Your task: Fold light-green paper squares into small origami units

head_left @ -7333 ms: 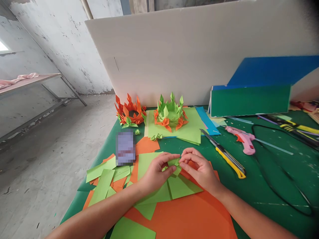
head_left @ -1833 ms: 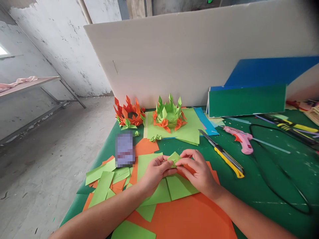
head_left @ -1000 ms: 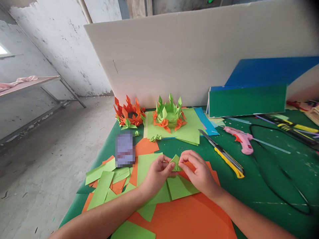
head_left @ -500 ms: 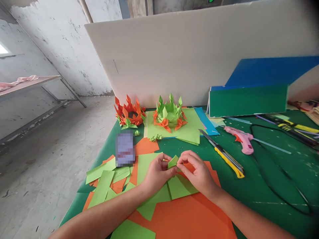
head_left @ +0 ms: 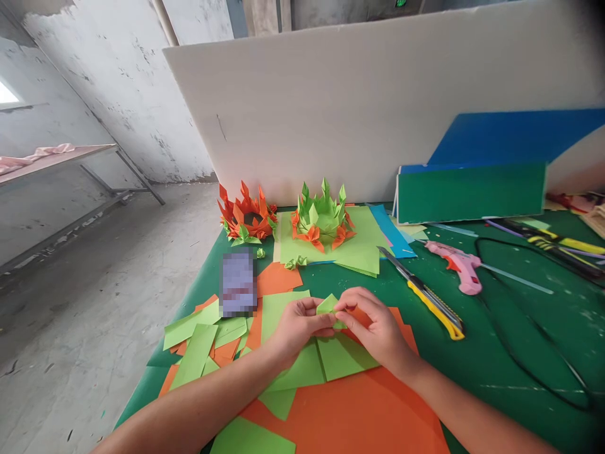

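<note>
Between my two hands is a small folded piece of green paper (head_left: 328,305), its pointed tip upward. My left hand (head_left: 302,325) grips its left side between thumb and fingers. My right hand (head_left: 371,321) pinches its right edge, and the fingers hide part of the folds. Beneath the hands lie flat green paper sheets (head_left: 347,356) on a large orange sheet (head_left: 363,410). Farther back stand a green folded-paper crown (head_left: 324,217) with orange flowers and an orange paper crown (head_left: 243,214) with green pieces around its base.
Right of my hands lie a yellow utility knife (head_left: 435,309) and a pink glue gun (head_left: 460,265) with a black cord. Loose paper strips (head_left: 193,359) and a pixelated purple rectangular object (head_left: 237,282) are on the left. A white board (head_left: 354,113) stands along the back.
My left thumb has shifted up over the lower part of the folded green paper, and the paper has turned slightly in my fingers. Everything on the table stays in place.
</note>
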The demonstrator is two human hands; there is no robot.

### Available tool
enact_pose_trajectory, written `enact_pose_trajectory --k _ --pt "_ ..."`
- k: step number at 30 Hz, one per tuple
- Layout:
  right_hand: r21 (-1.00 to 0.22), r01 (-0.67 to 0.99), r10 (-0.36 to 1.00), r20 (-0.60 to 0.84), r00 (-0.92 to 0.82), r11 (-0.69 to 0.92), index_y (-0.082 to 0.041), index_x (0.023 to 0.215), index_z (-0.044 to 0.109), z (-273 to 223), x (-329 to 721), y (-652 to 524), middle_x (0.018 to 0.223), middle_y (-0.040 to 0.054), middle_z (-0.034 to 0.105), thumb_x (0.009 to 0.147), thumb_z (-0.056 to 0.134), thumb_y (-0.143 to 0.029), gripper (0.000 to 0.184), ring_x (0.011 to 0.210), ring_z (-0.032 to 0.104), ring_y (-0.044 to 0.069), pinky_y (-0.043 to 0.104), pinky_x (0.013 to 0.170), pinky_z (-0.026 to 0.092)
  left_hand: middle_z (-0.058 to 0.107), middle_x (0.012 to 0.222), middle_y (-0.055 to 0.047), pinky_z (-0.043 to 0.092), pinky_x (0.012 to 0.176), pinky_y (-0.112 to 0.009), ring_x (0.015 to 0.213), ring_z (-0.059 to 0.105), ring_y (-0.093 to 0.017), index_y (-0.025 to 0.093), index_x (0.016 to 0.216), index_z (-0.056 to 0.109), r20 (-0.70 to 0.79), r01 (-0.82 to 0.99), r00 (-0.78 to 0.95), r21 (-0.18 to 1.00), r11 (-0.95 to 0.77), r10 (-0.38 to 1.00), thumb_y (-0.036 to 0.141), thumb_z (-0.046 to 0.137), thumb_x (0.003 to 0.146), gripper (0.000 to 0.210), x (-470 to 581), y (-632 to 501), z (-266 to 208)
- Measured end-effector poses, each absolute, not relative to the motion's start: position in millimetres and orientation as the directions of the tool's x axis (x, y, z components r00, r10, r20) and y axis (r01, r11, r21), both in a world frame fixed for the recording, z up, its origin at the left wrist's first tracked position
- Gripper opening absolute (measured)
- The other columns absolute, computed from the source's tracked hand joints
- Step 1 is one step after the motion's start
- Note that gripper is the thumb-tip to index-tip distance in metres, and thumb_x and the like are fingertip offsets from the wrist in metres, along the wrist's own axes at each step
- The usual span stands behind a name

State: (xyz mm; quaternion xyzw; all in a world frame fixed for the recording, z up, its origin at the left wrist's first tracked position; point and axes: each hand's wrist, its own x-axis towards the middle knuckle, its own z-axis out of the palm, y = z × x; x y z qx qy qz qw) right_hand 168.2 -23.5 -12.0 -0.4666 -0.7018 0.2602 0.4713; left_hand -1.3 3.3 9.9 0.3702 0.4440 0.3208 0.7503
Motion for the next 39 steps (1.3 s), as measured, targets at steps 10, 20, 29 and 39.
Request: enact_pose_trajectory --k 10,20,29,39 --pt "-0.439 0.635 0.708 0.66 -0.252 0.636 -0.023 0.092 0.066 -10.0 171.6 -26.5 0.09 0.0052 0.061 0.088 0.062 -0.01 0.014 0.087 0.053 0.02 0.033 0.076 0.048 0.068 0.072 0.0 0.056 0.073 -0.026 0.067 0.066 -0.011 0.014 0.079 0.061 -0.404 -0.18 0.402 0.845 0.504 0.821 0.029 0.083 0.063 0.031 -4.6 3.7 10.8" --pt "-0.344 0.716 0.693 0.67 -0.266 0.607 -0.023 0.092 0.069 -12.2 169.7 -29.1 0.091 0.0048 0.065 0.089 0.061 -0.013 0.013 0.09 0.052 0.021 0.036 0.081 0.043 0.065 0.074 -0.002 0.056 0.077 -0.028 0.069 0.063 -0.011 0.011 0.076 0.065 -0.381 -0.143 0.452 0.862 0.487 0.806 0.032 0.08 0.066 0.028 -4.4 4.0 16.6" --pt "-0.332 0.741 0.699 0.669 -0.251 0.584 -0.025 0.091 0.07 -11.7 169.2 -30.1 0.09 0.0037 0.066 0.088 0.065 -0.019 0.009 0.089 0.052 0.021 0.035 0.08 0.039 0.058 0.072 -0.001 0.056 0.079 -0.033 0.073 0.06 -0.013 0.012 0.07 0.065 -0.351 -0.134 0.479 0.877 0.462 0.805 0.043 0.073 0.074 0.032 -6.1 4.2 12.3" --pt "-0.289 0.734 0.67 0.681 -0.293 0.615 -0.027 0.094 0.07 -13.5 168.8 -29.3 0.086 0.0029 0.066 0.089 0.063 -0.018 0.013 0.085 0.052 0.019 0.034 0.077 0.038 0.058 0.069 0.0 0.056 0.074 -0.03 0.069 0.057 -0.012 0.012 0.072 0.064 -0.317 -0.088 0.44 0.916 0.391 0.84 0.05 0.071 0.073 0.038 -3.6 2.1 9.1"
